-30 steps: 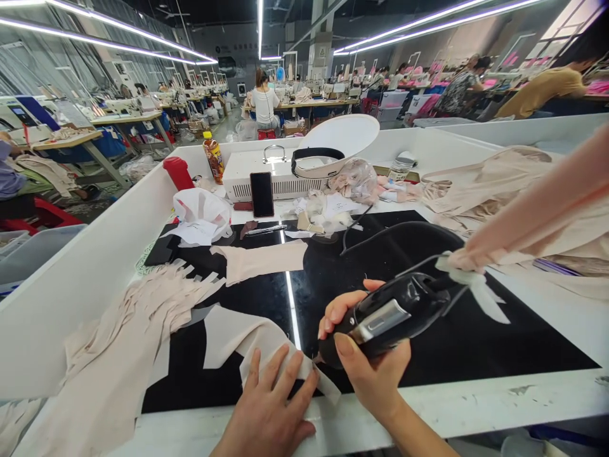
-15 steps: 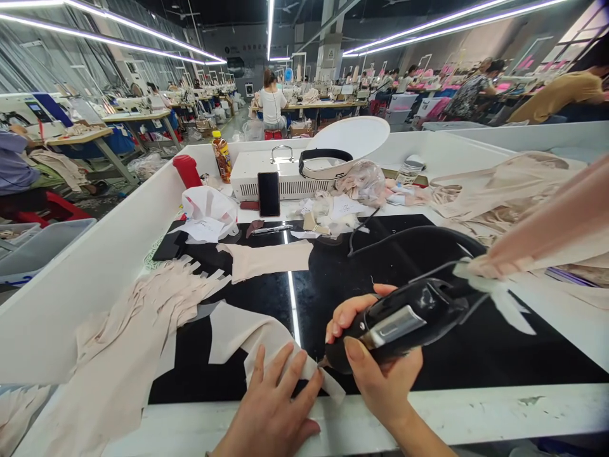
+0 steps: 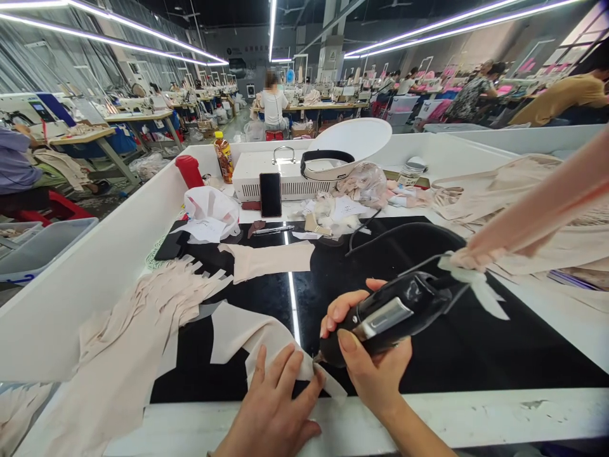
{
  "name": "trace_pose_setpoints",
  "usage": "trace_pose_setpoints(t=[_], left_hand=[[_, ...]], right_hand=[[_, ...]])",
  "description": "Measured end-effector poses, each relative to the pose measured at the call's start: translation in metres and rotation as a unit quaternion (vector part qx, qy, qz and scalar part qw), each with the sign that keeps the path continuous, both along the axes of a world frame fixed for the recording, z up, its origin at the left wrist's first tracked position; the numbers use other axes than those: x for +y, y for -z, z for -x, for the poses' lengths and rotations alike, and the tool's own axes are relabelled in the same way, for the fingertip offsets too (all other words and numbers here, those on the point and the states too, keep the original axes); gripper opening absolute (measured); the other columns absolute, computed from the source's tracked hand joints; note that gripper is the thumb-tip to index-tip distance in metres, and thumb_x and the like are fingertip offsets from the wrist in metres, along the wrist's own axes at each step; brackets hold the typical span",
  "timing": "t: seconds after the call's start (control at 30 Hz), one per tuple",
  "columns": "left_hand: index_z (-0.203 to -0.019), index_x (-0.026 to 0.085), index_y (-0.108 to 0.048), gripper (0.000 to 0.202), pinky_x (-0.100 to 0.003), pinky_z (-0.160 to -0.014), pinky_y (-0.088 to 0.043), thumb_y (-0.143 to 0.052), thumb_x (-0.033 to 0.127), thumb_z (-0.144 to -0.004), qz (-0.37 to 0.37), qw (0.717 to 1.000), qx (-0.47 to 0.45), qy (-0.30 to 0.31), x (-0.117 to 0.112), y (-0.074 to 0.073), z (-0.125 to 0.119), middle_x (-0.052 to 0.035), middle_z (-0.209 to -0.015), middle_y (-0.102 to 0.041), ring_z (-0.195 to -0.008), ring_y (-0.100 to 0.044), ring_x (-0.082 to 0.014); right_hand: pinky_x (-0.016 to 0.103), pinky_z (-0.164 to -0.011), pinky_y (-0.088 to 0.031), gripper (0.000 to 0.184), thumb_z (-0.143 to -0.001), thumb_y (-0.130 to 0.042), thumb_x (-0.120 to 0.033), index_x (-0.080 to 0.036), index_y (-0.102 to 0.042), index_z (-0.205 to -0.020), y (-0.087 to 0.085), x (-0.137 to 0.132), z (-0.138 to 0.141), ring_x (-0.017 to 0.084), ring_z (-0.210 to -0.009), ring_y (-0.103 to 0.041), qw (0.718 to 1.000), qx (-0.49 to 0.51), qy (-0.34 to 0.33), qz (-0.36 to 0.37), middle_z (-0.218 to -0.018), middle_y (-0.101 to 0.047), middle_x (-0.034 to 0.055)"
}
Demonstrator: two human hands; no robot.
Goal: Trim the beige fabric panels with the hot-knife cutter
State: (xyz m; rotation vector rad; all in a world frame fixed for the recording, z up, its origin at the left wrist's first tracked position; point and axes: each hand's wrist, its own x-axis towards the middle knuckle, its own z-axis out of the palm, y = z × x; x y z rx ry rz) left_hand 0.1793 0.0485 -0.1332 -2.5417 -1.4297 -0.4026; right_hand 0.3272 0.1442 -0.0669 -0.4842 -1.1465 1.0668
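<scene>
The room (image 3: 304, 38) around you is lined with sewing benches (image 3: 323, 106), with people (image 3: 273, 106) seated at some of them. You work at a white table (image 3: 466, 416) with raised sides, a black mat (image 3: 495, 358) on it, pale strips (image 3: 118, 349) heaped on your left and a loose cloth heap (image 3: 509, 187) on your right. On the mat before you lies the piece (image 3: 238, 324), rumpled in the middle. The step in hand looks like working along its edge with the black tool (image 3: 385, 320). Your right hand (image 3: 375, 374) wraps it, thumb on the near side, fingers on the far; your left hand (image 3: 276, 406) presses the piece down, fingers spread. The next move seems to call for a flat edge and a steady wrist, with your left index clear of the tip (image 3: 318, 358), which is just beside it; whether the tip touches the cloth, I can't tell.
</scene>
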Motion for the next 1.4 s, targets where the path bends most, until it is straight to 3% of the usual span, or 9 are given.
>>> trace_pose_setpoints(t=[0.17,0.33,0.47,0.77,0.87,1.0,1.4], left_hand=[[-0.146,0.032,-0.056,0.074,-0.060,-0.104,-0.053,-0.073,0.070,-0.085,-0.016,1.000,-0.009,-0.014,-0.003,0.017,0.000,-0.0156,-0.136,-0.063,-0.128,-0.060,-0.0361],[-0.147,0.035,-0.054,0.083,-0.069,-0.099,-0.051,-0.075,0.076,-0.078,-0.040,0.998,-0.040,-0.029,-0.005,0.039,-0.003,-0.0190,-0.141,-0.057,-0.130,-0.056,-0.0421],[-0.148,0.037,-0.053,0.090,-0.070,-0.099,-0.050,-0.081,0.075,-0.071,-0.049,0.996,-0.057,-0.044,-0.006,0.047,-0.006,-0.0201,-0.143,-0.053,-0.132,-0.053,-0.0447],[-0.149,0.037,-0.051,0.099,-0.066,-0.098,-0.053,-0.086,0.075,-0.064,-0.039,0.998,-0.023,-0.049,-0.004,0.039,-0.009,-0.0217,-0.143,-0.055,-0.128,-0.058,-0.0442],[-0.150,0.039,-0.049,0.103,-0.070,-0.101,-0.050,-0.087,0.076,-0.061,-0.039,0.996,-0.036,-0.068,-0.007,0.042,-0.010,-0.0212,-0.146,-0.054,-0.131,-0.056,-0.0468],[-0.151,0.044,-0.045,0.098,-0.073,-0.103,-0.046,-0.084,0.075,-0.067,-0.008,0.995,-0.024,-0.098,-0.012,0.043,-0.011,-0.0190,-0.153,-0.050,-0.138,-0.050,-0.0493],[-0.148,0.046,-0.048,0.096,-0.073,-0.102,-0.046,-0.084,0.077,-0.065,-0.006,0.995,-0.011,-0.100,-0.013,0.040,-0.008,-0.0193,-0.155,-0.048,-0.139,-0.049,-0.0499]], right_hand=[[0.030,-0.058,-0.057,0.048,-0.093,-0.072,-0.015,-0.030,-0.048,-0.132,0.002,0.001,-0.001,0.014,-0.065,-0.063,1.000,-0.005,-0.006,0.005,-0.087,-0.064,-0.0026],[0.029,-0.057,-0.057,0.048,-0.093,-0.075,-0.021,-0.031,-0.049,-0.132,0.000,0.005,0.002,0.014,-0.065,-0.062,1.000,0.018,-0.012,0.001,-0.088,-0.064,-0.0029],[0.029,-0.058,-0.056,0.048,-0.093,-0.075,-0.019,-0.031,-0.050,-0.132,0.001,0.006,0.006,0.013,-0.066,-0.062,1.000,0.020,-0.023,0.000,-0.088,-0.064,-0.0028],[0.029,-0.060,-0.057,0.049,-0.094,-0.073,-0.015,-0.031,-0.050,-0.133,0.008,0.008,0.007,0.014,-0.069,-0.063,1.000,0.008,-0.029,-0.006,-0.090,-0.063,-0.0015],[0.030,-0.061,-0.057,0.050,-0.093,-0.074,-0.015,-0.031,-0.049,-0.133,0.007,0.007,0.008,0.015,-0.070,-0.062,1.000,-0.002,-0.016,-0.004,-0.090,-0.063,-0.0012],[0.030,-0.061,-0.057,0.049,-0.091,-0.075,-0.017,-0.030,-0.050,-0.131,0.006,0.006,0.010,0.015,-0.071,-0.063,1.000,0.001,-0.004,-0.004,-0.090,-0.063,-0.0011],[0.026,-0.056,-0.056,0.051,-0.091,-0.074,-0.012,-0.031,-0.050,-0.132,0.003,0.010,0.016,0.013,-0.066,-0.062,0.999,0.041,-0.020,-0.001,-0.088,-0.065,-0.0023]])
